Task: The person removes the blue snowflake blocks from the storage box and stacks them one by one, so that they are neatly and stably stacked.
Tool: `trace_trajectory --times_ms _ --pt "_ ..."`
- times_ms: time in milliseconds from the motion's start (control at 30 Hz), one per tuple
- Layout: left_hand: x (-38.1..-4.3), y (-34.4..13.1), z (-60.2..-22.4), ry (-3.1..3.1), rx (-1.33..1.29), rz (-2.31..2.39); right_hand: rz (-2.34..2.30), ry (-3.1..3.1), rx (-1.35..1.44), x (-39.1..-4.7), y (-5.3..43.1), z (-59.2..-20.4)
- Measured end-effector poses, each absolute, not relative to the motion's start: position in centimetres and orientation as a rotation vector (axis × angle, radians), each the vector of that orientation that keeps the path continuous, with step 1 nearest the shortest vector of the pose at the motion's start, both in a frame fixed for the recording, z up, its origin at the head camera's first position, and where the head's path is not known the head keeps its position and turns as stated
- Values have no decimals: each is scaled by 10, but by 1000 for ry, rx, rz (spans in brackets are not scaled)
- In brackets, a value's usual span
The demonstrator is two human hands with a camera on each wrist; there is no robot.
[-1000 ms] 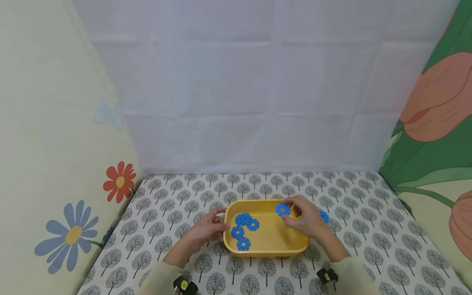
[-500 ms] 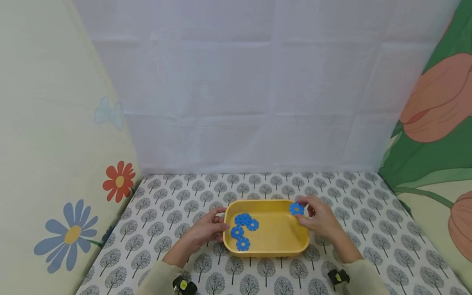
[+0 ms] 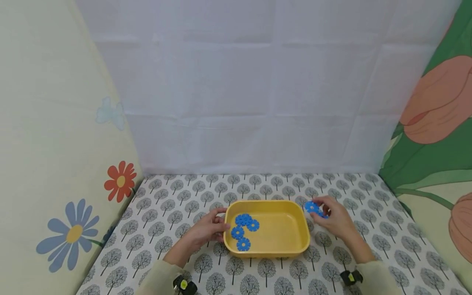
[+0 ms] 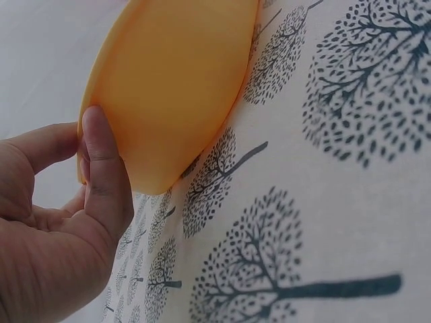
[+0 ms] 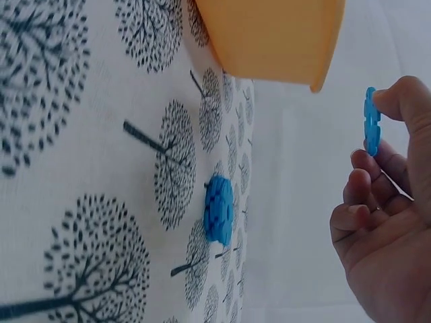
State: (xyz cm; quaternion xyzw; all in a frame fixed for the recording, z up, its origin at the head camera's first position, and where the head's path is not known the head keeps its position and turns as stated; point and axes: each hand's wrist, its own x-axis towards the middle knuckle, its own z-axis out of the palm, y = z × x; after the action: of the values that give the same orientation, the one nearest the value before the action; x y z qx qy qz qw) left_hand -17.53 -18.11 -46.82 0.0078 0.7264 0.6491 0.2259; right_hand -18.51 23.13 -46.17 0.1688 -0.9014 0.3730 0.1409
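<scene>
Left hand pinches the left end of the yellow tray, thumb on the inside of the wall, fingers on the outside per the left wrist view. Right hand pinches one blue disc between thumb and fingertips, just outside the tray's right end and off the table. Right wrist view has that disc nearly edge-on, apart from both the tray and a stack of blue discs that sits on the cloth near the tray (in the head view the right fingers partly hide that stack). Tray rests flat on the tree-print tablecloth, long side facing the person. Inside it, loose blue discs gather in the left half: a few overlap near the back, two more lie in front of them, nearer the left wall. Exact count in the overlap: can't tell. Both arms have pale sleeves with small black devices at the wrists. White backdrop behind, flower-print panel left, tulip-print panel right.
</scene>
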Motion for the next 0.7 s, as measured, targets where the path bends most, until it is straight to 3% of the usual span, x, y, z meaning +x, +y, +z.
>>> trace_trajectory --times_ms 700 --pt "-176 -180 -472 1995 34 1801 1087 -2783 239 -196 258 -488"
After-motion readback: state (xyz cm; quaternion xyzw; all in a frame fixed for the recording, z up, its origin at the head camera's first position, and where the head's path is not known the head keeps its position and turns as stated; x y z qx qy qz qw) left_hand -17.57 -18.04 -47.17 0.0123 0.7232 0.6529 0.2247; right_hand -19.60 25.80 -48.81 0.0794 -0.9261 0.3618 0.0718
